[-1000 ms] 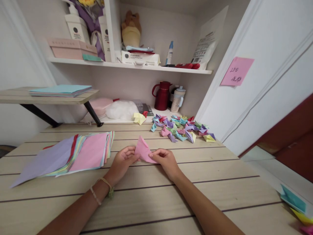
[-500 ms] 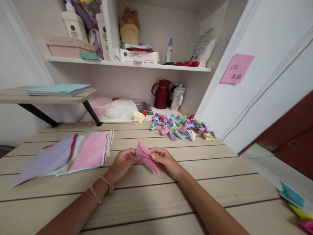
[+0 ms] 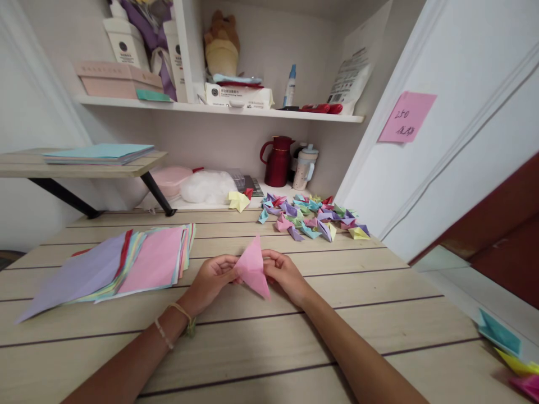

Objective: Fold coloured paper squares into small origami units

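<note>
A folded pink paper piece (image 3: pixel 254 267) stands on edge just above the wooden table (image 3: pixel 261 342), pinched from both sides. My left hand (image 3: pixel 210 279) grips its left side with closed fingers, and a thin bracelet sits on that wrist. My right hand (image 3: pixel 284 274) holds its right side, fingers curled behind the paper. A fanned stack of coloured paper sheets (image 3: pixel 122 265) lies to the left of my hands. A heap of several small folded paper pieces (image 3: pixel 312 217) lies farther back to the right.
A red jug (image 3: pixel 277 163) and a pale cup (image 3: pixel 305 168) stand against the back wall. A raised wooden shelf (image 3: pixel 80 165) carries flat sheets at the left. A pink note (image 3: pixel 406 117) is stuck on the white door at the right. More coloured paper pieces (image 3: pixel 507 348) lie at the right edge.
The pink paper has been turned and refolded between my hands, from lying low and slanted to standing as an upright pointed shape. Both hands stayed in the same spot.
</note>
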Demonstrator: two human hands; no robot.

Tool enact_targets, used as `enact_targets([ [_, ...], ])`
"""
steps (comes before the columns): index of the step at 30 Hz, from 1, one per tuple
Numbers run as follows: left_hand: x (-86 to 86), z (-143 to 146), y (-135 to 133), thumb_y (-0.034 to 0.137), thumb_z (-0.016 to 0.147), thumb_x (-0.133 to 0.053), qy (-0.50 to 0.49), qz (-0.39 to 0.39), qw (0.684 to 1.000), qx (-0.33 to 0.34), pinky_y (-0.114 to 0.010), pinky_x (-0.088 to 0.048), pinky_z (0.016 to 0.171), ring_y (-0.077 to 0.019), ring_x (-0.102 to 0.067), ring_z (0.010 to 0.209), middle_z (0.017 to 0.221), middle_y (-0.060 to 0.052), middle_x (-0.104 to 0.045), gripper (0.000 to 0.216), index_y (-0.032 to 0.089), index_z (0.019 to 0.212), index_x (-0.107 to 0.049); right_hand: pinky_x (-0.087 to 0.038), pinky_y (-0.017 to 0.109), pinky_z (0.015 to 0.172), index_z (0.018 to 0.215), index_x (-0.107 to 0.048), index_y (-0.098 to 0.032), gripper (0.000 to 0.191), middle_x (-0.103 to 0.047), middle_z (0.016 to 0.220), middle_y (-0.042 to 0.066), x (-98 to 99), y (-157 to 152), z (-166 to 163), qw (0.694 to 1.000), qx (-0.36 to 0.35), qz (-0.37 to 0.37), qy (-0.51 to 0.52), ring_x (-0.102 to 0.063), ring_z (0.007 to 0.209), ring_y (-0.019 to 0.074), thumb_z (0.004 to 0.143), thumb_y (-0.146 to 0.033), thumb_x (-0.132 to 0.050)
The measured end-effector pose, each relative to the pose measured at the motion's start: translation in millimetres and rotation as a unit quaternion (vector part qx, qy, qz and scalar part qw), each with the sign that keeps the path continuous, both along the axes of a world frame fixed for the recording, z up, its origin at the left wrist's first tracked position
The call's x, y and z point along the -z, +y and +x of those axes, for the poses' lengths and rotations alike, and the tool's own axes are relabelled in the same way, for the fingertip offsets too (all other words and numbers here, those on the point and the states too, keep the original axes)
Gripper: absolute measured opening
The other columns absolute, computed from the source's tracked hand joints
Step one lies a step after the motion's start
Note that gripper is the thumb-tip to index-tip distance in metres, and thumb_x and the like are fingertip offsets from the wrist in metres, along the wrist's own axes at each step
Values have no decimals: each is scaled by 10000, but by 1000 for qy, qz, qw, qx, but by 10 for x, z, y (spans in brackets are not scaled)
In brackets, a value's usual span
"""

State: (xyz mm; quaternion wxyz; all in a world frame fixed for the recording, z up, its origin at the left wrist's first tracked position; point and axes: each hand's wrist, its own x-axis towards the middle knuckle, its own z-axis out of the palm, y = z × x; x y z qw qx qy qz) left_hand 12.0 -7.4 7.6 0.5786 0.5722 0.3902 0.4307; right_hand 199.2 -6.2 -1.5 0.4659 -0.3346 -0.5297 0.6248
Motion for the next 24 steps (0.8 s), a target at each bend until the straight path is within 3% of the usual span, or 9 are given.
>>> enact_targets([
  [4,12,-1,2,278,690,-646,14,-3,1000,-16,-219,-431,570,-119,-566,579,635,-16,-648,204,137,837,-649,-382,190,430,973,-613,-162,333,-598,539,-42,62,-12,-24,997,-2,37,-66,-503,412,88,646,-225,-635],
  [7,3,12,-3,325,717,-612,-4,-14,1000,-22,-249,-456,645,-140,-591,657,729,-33,-668,242,146,875,-653,-416,217,434,892,-673,-175,220,-614,540,-23,82,-45,-43,977,62,136,-155,-552,444,126,697,-200,-576],
  [10,-21,28,-12,343,726,-595,-12,-21,999,-22,-271,-460,706,-162,-603,744,834,-54,-677,249,145,862,-658,-478,280,587,902,-702,-225,259,-690,720,15,59,-76,-47,946,92,238,-201,-629,653,188,729,-154,-522],
  [12,-34,32,-14,318,704,-623,0,-20,999,-29,-252,-454,699,-160,-602,767,843,-53,-676,234,145,859,-656,-481,307,677,960,-686,-251,313,-699,846,24,41,-82,-41,942,86,260,-192,-634,771,204,737,-132,-503],
  [17,-19,5,14,271,631,-686,-14,-20,996,-89,-233,-448,621,-150,-605,703,784,-44,-674,247,152,837,-618,-443,239,529,861,-711,-210,228,-689,833,41,58,-56,-30,969,51,191,-150,-591,608,145,684,-144,-582],
  [20,-10,-17,30,276,614,-697,-45,-14,993,-108,-237,-454,614,-155,-609,718,871,-61,-675,220,153,757,-585,-400,217,475,787,-711,-183,151,-671,751,37,66,-46,-38,979,21,158,-131,-545,553,122,649,-211,-657],
  [24,-24,-9,10,294,652,-672,-42,-14,997,-69,-233,-458,619,-151,-610,721,861,-65,-674,223,149,808,-607,-395,228,483,610,-658,-157,162,-617,617,29,62,-20,-38,979,101,136,-110,-509,552,126,628,-313,-697],
])
